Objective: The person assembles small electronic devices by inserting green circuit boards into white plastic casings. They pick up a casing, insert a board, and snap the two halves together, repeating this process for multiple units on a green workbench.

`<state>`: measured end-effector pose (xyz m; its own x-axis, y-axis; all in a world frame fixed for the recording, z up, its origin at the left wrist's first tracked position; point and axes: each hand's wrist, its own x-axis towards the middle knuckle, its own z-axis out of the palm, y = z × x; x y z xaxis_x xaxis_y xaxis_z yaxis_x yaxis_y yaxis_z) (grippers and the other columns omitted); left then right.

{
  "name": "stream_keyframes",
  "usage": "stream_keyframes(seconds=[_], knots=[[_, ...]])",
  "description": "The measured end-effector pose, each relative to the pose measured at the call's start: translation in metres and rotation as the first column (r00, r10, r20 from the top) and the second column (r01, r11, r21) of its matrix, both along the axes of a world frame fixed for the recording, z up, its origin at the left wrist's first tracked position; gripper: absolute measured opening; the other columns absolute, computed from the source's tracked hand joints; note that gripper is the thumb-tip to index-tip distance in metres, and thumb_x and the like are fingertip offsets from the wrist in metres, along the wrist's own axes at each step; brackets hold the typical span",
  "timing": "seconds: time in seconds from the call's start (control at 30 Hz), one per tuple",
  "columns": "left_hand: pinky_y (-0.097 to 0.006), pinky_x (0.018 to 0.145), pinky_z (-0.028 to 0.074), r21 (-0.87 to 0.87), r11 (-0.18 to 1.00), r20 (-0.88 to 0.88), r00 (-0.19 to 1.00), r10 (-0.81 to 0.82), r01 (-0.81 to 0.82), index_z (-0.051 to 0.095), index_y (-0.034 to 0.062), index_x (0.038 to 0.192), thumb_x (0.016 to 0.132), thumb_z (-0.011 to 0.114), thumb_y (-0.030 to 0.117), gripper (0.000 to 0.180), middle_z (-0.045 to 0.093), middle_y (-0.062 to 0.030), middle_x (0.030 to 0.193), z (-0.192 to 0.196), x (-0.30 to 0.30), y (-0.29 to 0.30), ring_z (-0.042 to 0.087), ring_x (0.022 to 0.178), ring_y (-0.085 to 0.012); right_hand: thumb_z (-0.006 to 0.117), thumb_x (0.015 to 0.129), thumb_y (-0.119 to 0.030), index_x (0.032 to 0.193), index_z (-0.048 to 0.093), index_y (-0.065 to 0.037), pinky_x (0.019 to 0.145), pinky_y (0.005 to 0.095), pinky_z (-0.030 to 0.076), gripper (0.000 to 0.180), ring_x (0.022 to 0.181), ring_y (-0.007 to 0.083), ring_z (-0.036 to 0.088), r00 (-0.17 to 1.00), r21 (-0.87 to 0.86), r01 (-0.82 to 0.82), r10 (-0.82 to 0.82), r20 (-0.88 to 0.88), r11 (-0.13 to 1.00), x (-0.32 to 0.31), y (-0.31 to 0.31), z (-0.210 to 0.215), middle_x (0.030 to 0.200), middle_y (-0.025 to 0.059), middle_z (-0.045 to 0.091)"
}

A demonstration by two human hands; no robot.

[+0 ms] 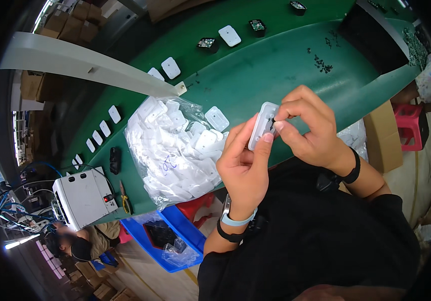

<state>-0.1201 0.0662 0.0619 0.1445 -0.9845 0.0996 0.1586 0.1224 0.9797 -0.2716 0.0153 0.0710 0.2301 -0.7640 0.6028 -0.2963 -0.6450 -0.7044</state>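
Observation:
My left hand (245,173) grips a white plastic cover (260,126) by its edges, tilted, with its hollow side turned toward my right hand. My right hand (312,128) pinches a small black part (272,123) with thumb and index finger against the inside of that cover. The fingertips partly hide this part, so its exact shape is unclear. Left of my hands lies a large clear bag (167,163) full of similar white covers, and a loose cover (217,119) rests at its open mouth. Small black parts (322,64) lie scattered on the green table farther off.
White covers (229,35) and black housings with circuit boards (257,27) line the green strip behind. A grey post (90,62) crosses at left. Pliers (125,198) lie beside a white machine (85,198). Below is a blue bin (188,261); a person (87,246) sits beyond.

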Motion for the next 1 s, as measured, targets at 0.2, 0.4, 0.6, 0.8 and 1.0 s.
stream_keyframes(seconds=[0.2,0.4,0.6,0.8,1.0], knots=[[-0.015,0.054,0.042,-0.024,1.0,0.002,1.0,0.008,-0.008,0.065,-0.0035,0.128,0.093,0.068,-0.005,0.036,0.064,-0.0088,0.117,-0.006,-0.005,0.0,0.059,0.084,-0.0036,0.07,0.075,0.004,0.09,0.061,-0.001,0.061,0.0321,0.048,0.017,0.071,0.0221,0.059,0.997,-0.019,0.075,-0.075,-0.01,0.997,0.006,0.004,-0.001,0.085,0.009,0.059],[-0.015,0.055,0.041,-0.022,1.0,0.013,1.0,0.007,-0.006,0.065,-0.0035,0.128,0.093,0.068,-0.004,0.035,0.064,-0.0073,0.115,-0.013,-0.008,-0.003,0.058,0.083,-0.0034,0.067,0.075,0.005,0.091,0.061,-0.002,0.061,0.03,0.048,0.018,0.076,0.0195,0.06,0.995,0.081,0.099,-0.1,0.002,0.992,0.004,0.004,-0.001,0.086,0.008,0.058],[-0.029,0.087,0.057,0.145,0.988,-0.049,0.998,-0.038,0.045,0.057,-0.0083,0.133,0.098,0.062,0.001,0.036,0.066,-0.0123,0.118,-0.008,-0.011,-0.004,0.066,0.105,-0.0164,0.06,0.082,0.005,0.106,0.057,-0.003,0.068,0.0259,0.049,0.026,0.09,0.0119,0.061,0.915,0.533,-0.152,-0.086,0.395,0.832,0.006,0.005,-0.004,0.099,0.0048,0.062],[-0.02,0.074,0.052,0.269,0.962,-0.295,0.955,0.041,0.042,0.063,-0.0063,0.121,0.098,0.061,0.003,0.025,0.068,-0.0068,0.104,-0.012,-0.015,-0.014,0.065,0.087,-0.0072,0.06,0.085,0.005,0.118,0.053,-0.002,0.08,0.0261,0.05,0.034,0.096,0.0105,0.061,0.84,0.573,-0.325,-0.049,0.541,0.752,0.007,0.003,-0.015,0.104,0.004,0.062],[-0.032,0.089,0.052,0.398,0.889,-0.451,0.892,-0.025,0.226,0.062,-0.004,0.117,0.098,0.056,0.007,0.022,0.068,-0.0102,0.108,-0.029,0.001,-0.019,0.067,0.097,-0.0179,0.069,0.089,-0.007,0.143,0.043,-0.002,0.102,0.0371,0.049,0.06,0.118,0.0237,0.06,0.74,0.433,-0.576,0.218,0.636,0.693,0.0,-0.011,-0.058,0.126,0.0125,0.062]])
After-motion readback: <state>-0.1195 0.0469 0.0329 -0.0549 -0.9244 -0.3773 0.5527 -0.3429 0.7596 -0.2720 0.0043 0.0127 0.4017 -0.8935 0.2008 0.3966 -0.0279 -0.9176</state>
